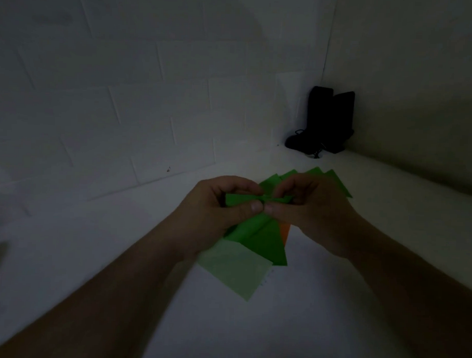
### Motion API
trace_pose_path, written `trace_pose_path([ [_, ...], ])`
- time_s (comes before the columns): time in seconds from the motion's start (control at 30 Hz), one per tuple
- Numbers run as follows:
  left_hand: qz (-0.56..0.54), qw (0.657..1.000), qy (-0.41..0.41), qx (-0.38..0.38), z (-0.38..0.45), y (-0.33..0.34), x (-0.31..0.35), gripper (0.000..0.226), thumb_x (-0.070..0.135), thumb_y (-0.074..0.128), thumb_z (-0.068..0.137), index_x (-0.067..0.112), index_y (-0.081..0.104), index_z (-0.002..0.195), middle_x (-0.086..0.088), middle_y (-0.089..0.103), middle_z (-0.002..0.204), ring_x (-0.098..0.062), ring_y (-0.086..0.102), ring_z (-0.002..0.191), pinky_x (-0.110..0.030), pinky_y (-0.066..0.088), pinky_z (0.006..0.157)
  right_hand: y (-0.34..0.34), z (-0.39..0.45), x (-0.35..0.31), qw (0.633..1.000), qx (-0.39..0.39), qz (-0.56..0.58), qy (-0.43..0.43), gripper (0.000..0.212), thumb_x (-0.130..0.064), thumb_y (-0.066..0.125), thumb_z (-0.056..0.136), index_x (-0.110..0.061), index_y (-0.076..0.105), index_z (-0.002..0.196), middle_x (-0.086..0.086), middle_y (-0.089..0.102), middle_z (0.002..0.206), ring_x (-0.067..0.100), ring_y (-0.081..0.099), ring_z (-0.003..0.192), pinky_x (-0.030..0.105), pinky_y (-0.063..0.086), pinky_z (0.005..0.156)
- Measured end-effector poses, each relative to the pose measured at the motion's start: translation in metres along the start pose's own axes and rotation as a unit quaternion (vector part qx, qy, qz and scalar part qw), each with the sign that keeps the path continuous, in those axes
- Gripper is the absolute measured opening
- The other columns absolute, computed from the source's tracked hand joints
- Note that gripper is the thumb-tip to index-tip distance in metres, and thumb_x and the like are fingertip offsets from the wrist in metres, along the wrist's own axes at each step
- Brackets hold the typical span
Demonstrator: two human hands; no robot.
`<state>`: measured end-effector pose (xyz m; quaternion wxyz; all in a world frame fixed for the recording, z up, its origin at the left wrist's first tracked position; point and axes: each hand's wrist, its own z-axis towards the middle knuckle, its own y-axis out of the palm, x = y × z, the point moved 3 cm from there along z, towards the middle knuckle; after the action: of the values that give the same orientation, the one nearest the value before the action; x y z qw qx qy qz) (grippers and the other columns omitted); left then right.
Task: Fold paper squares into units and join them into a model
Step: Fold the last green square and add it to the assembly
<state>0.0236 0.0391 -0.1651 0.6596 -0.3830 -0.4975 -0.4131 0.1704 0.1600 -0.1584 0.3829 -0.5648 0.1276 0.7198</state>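
head view: a green paper unit (245, 199) is pinched by the left hand (223, 202) and right hand (306, 205), thumbs touching, above green sheets (264, 241) on the white table (93, 254).

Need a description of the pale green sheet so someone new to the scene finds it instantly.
Start at the white table and find the two hands pinching a folded green strip at its middle. Just below them lies a stack of paper; the pale sheet is its nearest piece, flat on the table. It is translucent light green, unlike the saturated green paper overlapping its far edge.
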Motion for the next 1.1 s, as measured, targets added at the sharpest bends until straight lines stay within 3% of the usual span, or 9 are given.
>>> trace_pose_path([
  [0.1, -0.01, 1.0, 0.018, 0.02, 0.001, -0.001, 0.0, 0.024, 0.015, 0.077, 0.077, 0.011, 0.076, 0.1, -0.008, 0.078, 0.096, -0.023, 0.075, 0.088, -0.033, 0.061, 0.076, -0.001, 0.001, 0.0, 1.0, 0.007, 0.01, 0.001, 0.021, -0.005, 0.087, 0.069, -0.017, 0.07, 0.073, 0.0, 0.071, 0.065, 0.015, 0.069, 0.065, 0.034, 0.06, 0.064],
  [0.27, -0.008, 0.998, 0.038, 0.053, 0.0, -0.004, 0.003, 0.016, 0.015, 0.078, 0.077, 0.017, 0.079, 0.093, -0.007, 0.079, 0.091, -0.019, 0.075, 0.084, -0.029, 0.06, 0.073, -0.005, 0.001, -0.001, 0.999, -0.001, 0.05, 0.017, 0.018, 0.005, 0.074, 0.083, -0.013, 0.072, 0.081, 0.006, 0.075, 0.072, 0.02, 0.074, 0.071, 0.03, 0.062, 0.068],
  [0.47, 0.064, 0.992, 0.058, 0.095, 0.001, -0.008, 0.004, 0.012, 0.013, 0.081, 0.081, 0.019, 0.081, 0.091, -0.002, 0.08, 0.088, -0.019, 0.077, 0.084, -0.032, 0.063, 0.075, -0.01, 0.001, -0.004, 0.999, 0.014, 0.023, 0.019, 0.022, 0.004, 0.079, 0.079, -0.017, 0.075, 0.074, 0.01, 0.077, 0.077, 0.028, 0.076, 0.078, 0.042, 0.062, 0.077],
  [0.67, 0.144, 0.982, 0.079, 0.092, -0.001, -0.011, 0.006, 0.013, 0.02, 0.083, 0.079, 0.025, 0.082, 0.091, 0.006, 0.08, 0.088, -0.015, 0.077, 0.085, -0.031, 0.063, 0.076, -0.018, 0.002, -0.007, 0.997, 0.002, -0.08, -0.008, 0.016, -0.006, 0.085, 0.075, -0.019, 0.077, 0.076, -0.002, 0.077, 0.076, 0.011, 0.074, 0.075, 0.021, 0.06, 0.074],
  [0.73, 0.141, 0.983, 0.074, 0.091, -0.001, -0.011, 0.007, 0.014, 0.02, 0.084, 0.079, 0.026, 0.082, 0.091, 0.005, 0.08, 0.088, -0.016, 0.077, 0.085, -0.034, 0.063, 0.077, -0.02, 0.002, -0.007, 0.995, -0.001, -0.099, -0.006, 0.015, -0.007, 0.084, 0.076, -0.019, 0.077, 0.077, -0.004, 0.077, 0.076, 0.011, 0.074, 0.075, 0.021, 0.06, 0.075],
  [0.9, 0.067, 0.993, 0.052, 0.081, -0.002, -0.007, 0.01, 0.013, 0.008, 0.081, 0.079, 0.015, 0.08, 0.09, -0.003, 0.08, 0.085, -0.017, 0.077, 0.079, -0.026, 0.061, 0.068, -0.022, 0.004, -0.002, 1.0, -0.022, 0.01, 0.018, 0.017, 0.004, 0.079, 0.077, -0.012, 0.074, 0.081, 0.01, 0.077, 0.08, 0.027, 0.075, 0.082, 0.039, 0.062, 0.08],
  [1.1, 0.028, 0.995, 0.047, 0.08, -0.001, -0.007, 0.01, 0.017, 0.008, 0.08, 0.076, 0.009, 0.079, 0.093, -0.006, 0.08, 0.086, -0.017, 0.076, 0.08, -0.025, 0.06, 0.069, -0.02, 0.003, -0.001, 0.997, -0.029, 0.067, 0.019, 0.02, 0.011, 0.072, 0.08, -0.008, 0.07, 0.084, 0.011, 0.074, 0.076, 0.025, 0.072, 0.074, 0.038, 0.063, 0.076],
])
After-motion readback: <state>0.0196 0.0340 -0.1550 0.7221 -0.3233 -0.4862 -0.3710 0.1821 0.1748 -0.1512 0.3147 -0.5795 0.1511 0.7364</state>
